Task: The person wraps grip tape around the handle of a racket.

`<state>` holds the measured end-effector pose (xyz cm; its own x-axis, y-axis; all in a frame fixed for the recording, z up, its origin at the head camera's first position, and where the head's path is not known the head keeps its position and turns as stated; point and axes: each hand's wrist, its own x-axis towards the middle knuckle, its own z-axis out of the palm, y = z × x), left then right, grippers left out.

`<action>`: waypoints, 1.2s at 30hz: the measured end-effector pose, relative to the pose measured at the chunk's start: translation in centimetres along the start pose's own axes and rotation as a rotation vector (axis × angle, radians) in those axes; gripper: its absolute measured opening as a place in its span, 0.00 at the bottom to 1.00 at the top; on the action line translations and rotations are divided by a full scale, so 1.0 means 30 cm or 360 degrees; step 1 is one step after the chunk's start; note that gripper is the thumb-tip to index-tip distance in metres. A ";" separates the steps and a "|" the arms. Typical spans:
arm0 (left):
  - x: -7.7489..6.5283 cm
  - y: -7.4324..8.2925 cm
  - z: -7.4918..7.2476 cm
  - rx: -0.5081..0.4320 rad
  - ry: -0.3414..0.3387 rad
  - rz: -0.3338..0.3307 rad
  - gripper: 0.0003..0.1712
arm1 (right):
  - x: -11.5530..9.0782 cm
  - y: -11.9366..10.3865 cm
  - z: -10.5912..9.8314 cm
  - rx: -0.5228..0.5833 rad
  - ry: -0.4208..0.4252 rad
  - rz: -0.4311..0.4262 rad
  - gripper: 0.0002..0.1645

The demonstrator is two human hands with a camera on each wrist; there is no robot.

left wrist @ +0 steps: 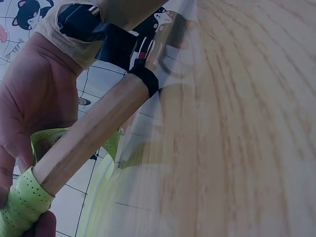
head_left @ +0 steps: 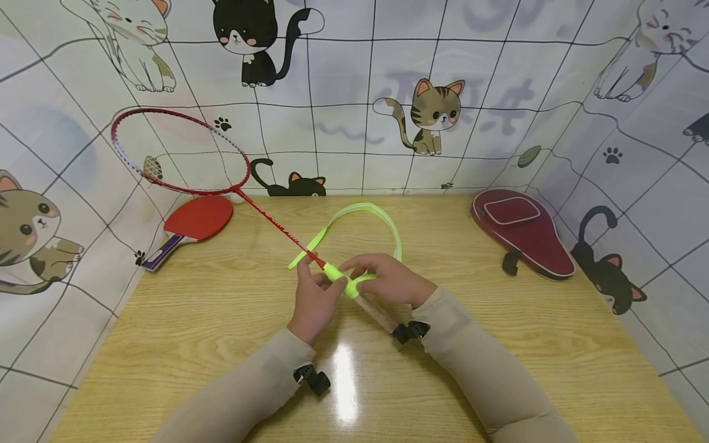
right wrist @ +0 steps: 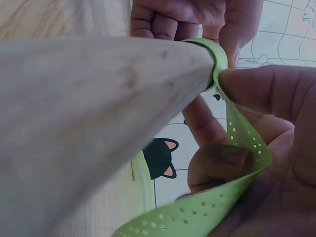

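Observation:
A red badminton racket (head_left: 269, 218) points up and to the left in the head view, its head raised over the far left of the table. Yellow-green perforated overgrip tape (right wrist: 190, 210) is wound around the upper part of its handle. Below the winding, the bare wooden handle (left wrist: 98, 128) shows. My left hand (head_left: 316, 303) holds the wrapped part, thumb on the tape. On the other side, my right hand (head_left: 392, 278) pinches the tape where it leaves the wood. The tape's long tail (head_left: 362, 205) curves across the table beyond the hands, passing under the racket shaft.
A red table tennis bat (head_left: 202, 216) with a purple handle lies at the back left of the wooden table (head_left: 221, 320). A dark red bat case (head_left: 520, 231) lies at the back right. Cat-patterned sheeting (head_left: 343, 67) stands behind and along both sides.

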<state>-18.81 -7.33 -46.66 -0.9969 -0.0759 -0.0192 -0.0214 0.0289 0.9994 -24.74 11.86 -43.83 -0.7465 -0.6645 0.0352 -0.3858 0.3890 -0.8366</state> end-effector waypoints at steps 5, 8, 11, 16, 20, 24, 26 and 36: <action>0.000 -0.001 0.005 -0.0050 0.0006 -0.0031 0.41 | 0.002 0.009 -0.003 -0.0026 -0.0012 0.0010 0.30; -0.002 0.002 0.007 -0.0076 0.0000 -0.0028 0.40 | 0.001 0.012 -0.007 -0.0015 -0.0037 0.0020 0.30; -0.003 0.004 0.006 -0.0078 -0.0016 -0.0014 0.39 | -0.002 0.013 -0.011 0.0004 -0.0066 0.0031 0.29; -0.004 0.008 0.005 -0.0049 -0.0019 -0.0004 0.39 | -0.005 0.012 -0.014 0.0013 -0.0093 0.0048 0.29; -0.005 0.009 0.004 -0.0057 -0.0025 0.0016 0.39 | -0.005 0.009 -0.013 -0.0014 -0.0086 0.0057 0.28; -0.004 0.006 0.002 -0.0037 -0.0040 0.0052 0.40 | -0.007 -0.003 -0.013 -0.0054 -0.0068 0.0053 0.28; -0.002 0.002 0.002 -0.0020 -0.0042 0.0068 0.41 | -0.009 -0.010 -0.013 -0.0063 -0.0057 0.0042 0.28; -0.003 -0.005 0.007 -0.0042 0.0008 0.0044 0.40 | -0.010 -0.012 -0.006 -0.0006 -0.0021 0.0086 0.28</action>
<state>-18.71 -7.13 -46.81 -0.9967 -0.0802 0.0083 0.0080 0.0045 1.0000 -24.46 12.04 -43.43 -0.7590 -0.6509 -0.0174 -0.3472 0.4273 -0.8348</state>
